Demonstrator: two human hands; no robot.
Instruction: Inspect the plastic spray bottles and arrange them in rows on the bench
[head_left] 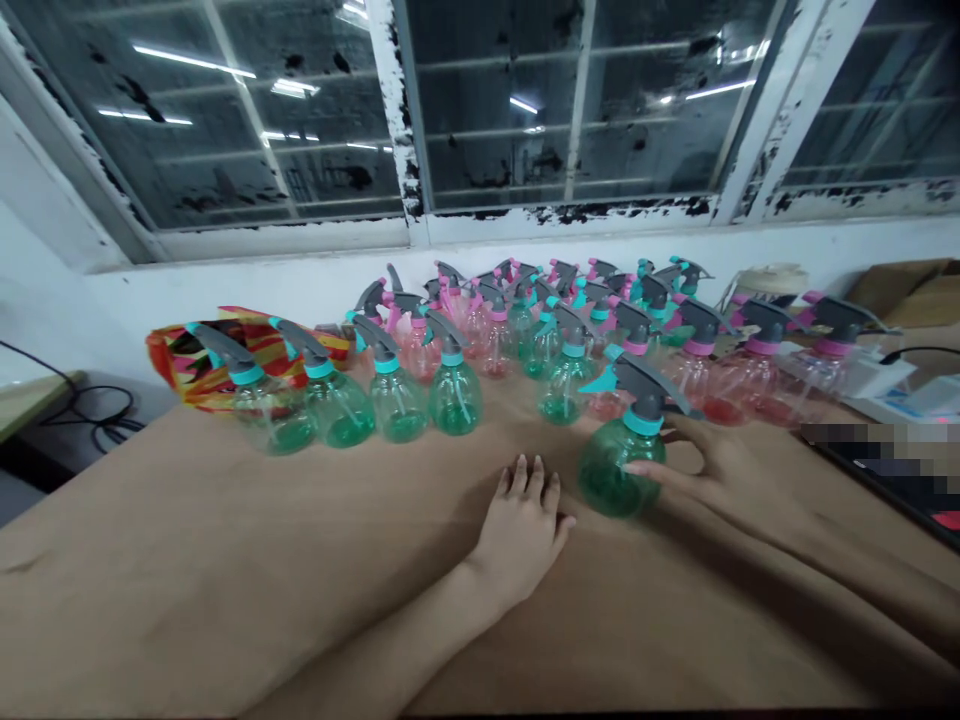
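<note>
My right hand (701,475) grips the round body of a green spray bottle (619,480) from its right side, thumb across the front; the other fingers are mostly hidden behind it. This bottle has a grey trigger head and a turquoise collar, and it stands roughly upright. Just left of it, my left hand (521,530) lies palm down on the brown tabletop (300,570), fingers stretched out and holding nothing. Further back on the left, several green spray bottles stand in a row, the nearest to my hand being a green bottle (455,400). Another green bottle (561,390) is behind the gripped one.
Pink spray bottles (724,385) stand at the right, with a dense mixed group behind. An orange-and-yellow bag (176,365) lies at the back left. At the right are a dark flat device (885,480), a white power strip (862,375) and a cardboard box (911,290). Windows rise behind.
</note>
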